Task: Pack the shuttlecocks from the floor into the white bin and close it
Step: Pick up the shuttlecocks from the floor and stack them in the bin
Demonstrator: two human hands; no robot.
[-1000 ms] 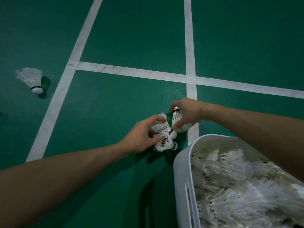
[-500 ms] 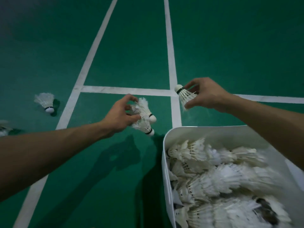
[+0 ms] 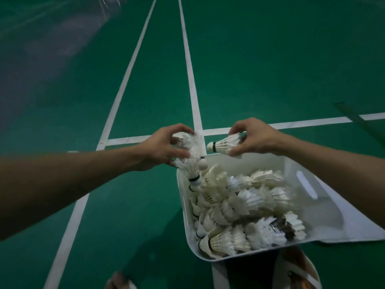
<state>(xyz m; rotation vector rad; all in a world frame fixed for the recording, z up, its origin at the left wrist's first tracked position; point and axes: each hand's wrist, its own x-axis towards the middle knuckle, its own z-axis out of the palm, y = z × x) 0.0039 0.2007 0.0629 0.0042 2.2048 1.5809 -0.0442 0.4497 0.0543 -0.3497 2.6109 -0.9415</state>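
The white bin point(image 3: 291, 163) stands on the green court floor at the lower right, filled with several white feather shuttlecocks point(image 3: 245, 207). My left hand point(image 3: 164, 149) grips a small bunch of shuttlecocks point(image 3: 190, 163) over the bin's far left corner, their cork tips pointing down into it. My right hand point(image 3: 252, 138) pinches a single shuttlecock point(image 3: 225, 144) by its feathers just above the bin's far rim, cork tip pointing left. No lid on the bin is visible.
White court lines point(image 3: 191, 84) cross the green floor point(image 3: 270, 59) ahead of the bin. A flat white sheet or panel point(image 3: 354, 224) lies under the bin's right side. A foot point(image 3: 118, 280) and an orange-and-white object point(image 3: 300, 272) show at the bottom edge.
Both hands have lifted their shuttlecocks off the floor and carried them toward me, over the bin's far edge. The camera view has tilted up, and the loose shuttlecock at the left has left the view.
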